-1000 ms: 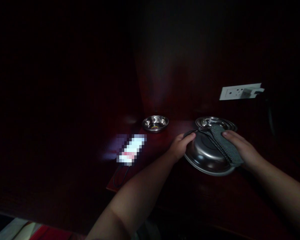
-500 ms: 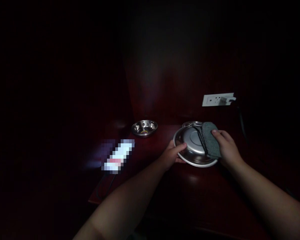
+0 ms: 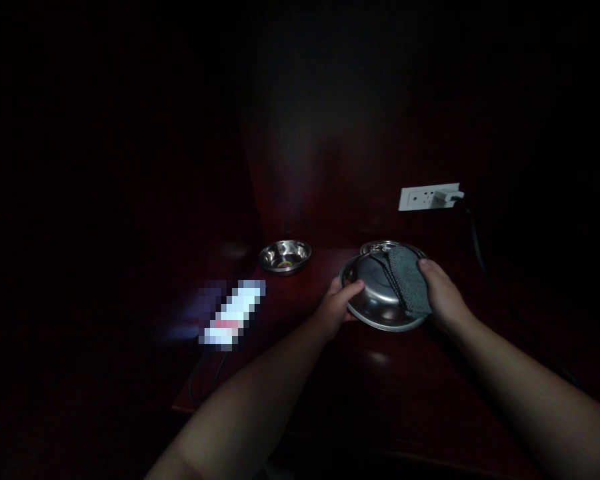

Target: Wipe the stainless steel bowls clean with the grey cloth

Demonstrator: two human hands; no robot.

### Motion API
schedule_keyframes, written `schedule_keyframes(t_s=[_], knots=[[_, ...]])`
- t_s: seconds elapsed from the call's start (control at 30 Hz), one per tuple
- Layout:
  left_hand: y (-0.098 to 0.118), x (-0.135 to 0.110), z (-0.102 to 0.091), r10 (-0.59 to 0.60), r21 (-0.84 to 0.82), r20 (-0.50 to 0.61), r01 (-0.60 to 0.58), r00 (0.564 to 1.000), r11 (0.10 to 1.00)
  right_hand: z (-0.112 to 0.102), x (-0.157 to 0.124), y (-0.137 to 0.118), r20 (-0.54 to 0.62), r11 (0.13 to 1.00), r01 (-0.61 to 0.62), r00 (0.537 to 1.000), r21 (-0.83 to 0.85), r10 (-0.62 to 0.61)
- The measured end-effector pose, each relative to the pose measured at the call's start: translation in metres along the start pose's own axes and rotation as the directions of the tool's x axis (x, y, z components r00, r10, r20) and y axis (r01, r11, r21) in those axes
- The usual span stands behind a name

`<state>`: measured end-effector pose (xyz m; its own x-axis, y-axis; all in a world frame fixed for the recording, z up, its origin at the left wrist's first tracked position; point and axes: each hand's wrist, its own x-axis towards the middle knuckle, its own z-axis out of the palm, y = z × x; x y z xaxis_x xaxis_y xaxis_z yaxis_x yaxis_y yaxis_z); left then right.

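Note:
A steel plate [image 3: 375, 300] is held tilted over a dark red table [image 3: 410, 380], its underside facing me. My left hand [image 3: 339, 305] grips the plate's left rim, thumb on top. My right hand [image 3: 443, 293] presses a folded grey cloth [image 3: 407, 283] against the plate's right side, fingers closed on the cloth. Just behind the plate a stack of steel dishes [image 3: 380, 247] shows only as a rim.
A small steel bowl [image 3: 285, 256] stands at the back left of the table. A lit phone [image 3: 233, 313] with a cable lies near the left edge. A white wall socket [image 3: 427, 197] with a plug and dark cord sits at the back right. The room is very dark.
The plate has tilted up and shifted left and away, now smaller in view. The cloth has slid along the plate's right side. The camera view shifted right, moving everything leftwards.

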<state>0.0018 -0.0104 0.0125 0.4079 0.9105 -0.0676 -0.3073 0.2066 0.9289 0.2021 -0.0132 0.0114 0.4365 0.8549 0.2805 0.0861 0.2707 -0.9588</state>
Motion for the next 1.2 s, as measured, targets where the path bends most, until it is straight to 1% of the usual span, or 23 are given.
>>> schedule_keyframes(t_s=[0.1,0.23,0.3,0.37,0.43,0.6,0.67,0.83,0.93,1.0,1.1,1.2], knots=[[0.000,-0.002,0.001,-0.015,-0.019,0.006,0.015,1.000,1.000,0.001,-0.002,-0.004,-0.044,0.998,-0.049,0.998,-0.033,0.047],[0.000,-0.003,0.002,-0.029,-0.020,0.008,0.029,1.000,0.999,0.001,-0.001,-0.007,-0.093,0.997,0.012,0.995,-0.073,-0.019],[0.000,-0.003,0.002,-0.027,-0.022,0.009,0.027,1.000,0.999,0.000,0.000,-0.007,-0.090,0.995,0.043,0.995,-0.092,-0.051],[0.001,-0.003,0.002,-0.024,-0.028,0.015,0.025,1.000,0.999,0.000,0.000,-0.006,-0.067,0.994,0.070,0.995,-0.089,-0.077],[0.001,-0.003,0.001,-0.025,-0.034,0.015,0.025,1.000,0.999,0.000,0.000,-0.006,-0.034,0.995,0.074,0.996,-0.068,-0.077],[0.002,-0.002,-0.001,-0.003,-0.026,0.013,0.003,1.000,1.000,0.002,-0.003,-0.011,0.012,1.000,-0.005,1.000,-0.027,0.006],[0.002,-0.002,-0.002,0.009,-0.024,0.017,-0.009,1.000,1.000,0.003,-0.005,-0.014,0.020,0.999,-0.021,1.000,-0.024,0.022],[0.005,-0.001,-0.003,0.005,-0.019,-0.044,-0.006,0.999,1.000,0.003,-0.008,-0.018,0.036,0.999,-0.017,0.999,-0.043,0.018],[0.005,0.000,-0.003,0.021,-0.044,-0.052,-0.023,0.998,0.999,0.002,-0.008,-0.019,0.062,0.999,-0.008,0.998,-0.044,0.010],[0.005,0.002,-0.003,0.041,-0.063,-0.044,-0.043,0.998,0.997,0.002,-0.008,-0.019,0.093,0.999,-0.024,0.995,-0.022,0.026],[0.005,0.005,-0.005,0.066,-0.091,-0.003,-0.066,0.998,0.994,0.002,-0.009,-0.020,0.150,0.997,-0.071,0.986,0.027,0.067],[0.008,0.006,-0.006,0.032,-0.108,0.026,-0.029,0.999,0.994,0.003,-0.012,-0.023,0.201,0.990,-0.125,0.973,0.066,0.110]])
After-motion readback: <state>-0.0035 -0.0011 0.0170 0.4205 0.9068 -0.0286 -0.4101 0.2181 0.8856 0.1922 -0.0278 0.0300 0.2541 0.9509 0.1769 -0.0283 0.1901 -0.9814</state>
